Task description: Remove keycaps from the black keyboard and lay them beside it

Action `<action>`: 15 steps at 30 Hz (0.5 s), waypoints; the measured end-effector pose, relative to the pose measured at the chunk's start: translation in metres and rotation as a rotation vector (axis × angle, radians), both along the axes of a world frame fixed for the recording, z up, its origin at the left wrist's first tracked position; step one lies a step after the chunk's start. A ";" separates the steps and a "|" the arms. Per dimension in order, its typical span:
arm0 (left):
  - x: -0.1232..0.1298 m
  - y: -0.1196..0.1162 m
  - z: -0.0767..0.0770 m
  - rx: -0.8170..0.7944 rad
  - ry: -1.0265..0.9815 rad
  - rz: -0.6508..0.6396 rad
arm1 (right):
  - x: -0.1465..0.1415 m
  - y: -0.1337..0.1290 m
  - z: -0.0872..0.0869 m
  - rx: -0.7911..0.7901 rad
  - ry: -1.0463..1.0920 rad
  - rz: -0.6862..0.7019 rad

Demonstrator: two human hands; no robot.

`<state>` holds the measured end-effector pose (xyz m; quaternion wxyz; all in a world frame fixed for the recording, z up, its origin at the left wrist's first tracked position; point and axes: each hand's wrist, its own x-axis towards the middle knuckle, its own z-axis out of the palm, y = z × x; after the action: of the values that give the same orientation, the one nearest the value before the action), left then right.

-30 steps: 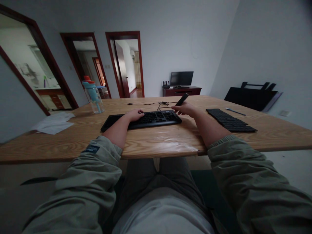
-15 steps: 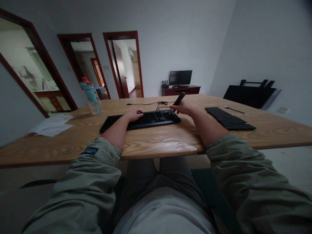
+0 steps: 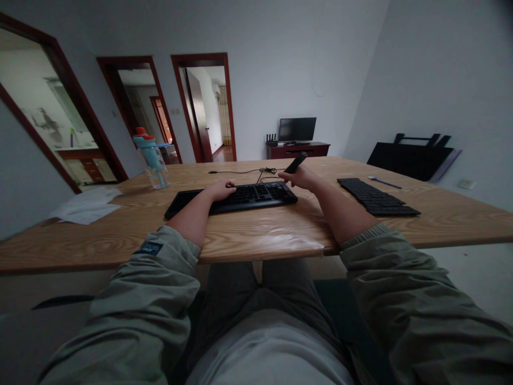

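the left hand (image 3: 222,189) lies palm down on the middle of the black keyboard (image 3: 232,197), fingers spread loosely over the keys and gripping nothing. the keyboard sits flat on the wooden table (image 3: 260,230), straight ahead of the person, its cable (image 3: 256,171) trailing off behind it in a small tangle. the right hand (image 3: 301,177) hovers just above the keyboard's right end, fingers closed around a slim dark tool (image 3: 295,162) that tilts up and away from the person; what kind of tool it is cannot be made out. to the right, well apart from the hand, a flat sheet of dark keycaps (image 3: 377,196) rests on the table, with a thin light-coloured stick (image 3: 385,182) beyond it. on the left side stand a clear water bottle (image 3: 151,159) with a teal and orange top and some white papers (image 3: 86,205) near the table's edge. a small television (image 3: 297,129) stands on a low cabinet at the far wall.
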<state>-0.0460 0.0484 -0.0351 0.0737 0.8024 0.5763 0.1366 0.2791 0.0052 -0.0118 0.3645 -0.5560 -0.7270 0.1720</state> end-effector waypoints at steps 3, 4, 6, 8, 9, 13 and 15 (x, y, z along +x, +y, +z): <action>0.000 0.000 0.000 0.016 0.006 0.005 | 0.000 0.000 -0.002 -0.009 -0.019 0.002; 0.000 0.000 0.000 0.020 0.008 0.004 | 0.000 0.000 -0.002 -0.014 -0.025 0.001; 0.000 0.001 -0.001 0.021 0.010 0.000 | 0.000 0.001 -0.003 -0.028 -0.034 -0.009; -0.001 0.001 -0.001 0.019 0.014 -0.003 | 0.000 0.002 -0.004 -0.039 -0.030 -0.026; -0.001 0.001 -0.001 0.017 0.016 -0.005 | 0.001 0.003 -0.005 -0.039 -0.024 -0.031; 0.000 0.001 0.000 0.015 0.025 -0.009 | 0.003 0.006 -0.007 -0.015 -0.010 -0.019; 0.000 0.000 0.000 0.014 0.026 -0.005 | 0.004 0.008 -0.009 -0.008 -0.006 -0.010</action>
<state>-0.0463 0.0489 -0.0354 0.0607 0.8061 0.5742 0.1299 0.2829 0.0130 -0.0205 0.3609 -0.5614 -0.7246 0.1717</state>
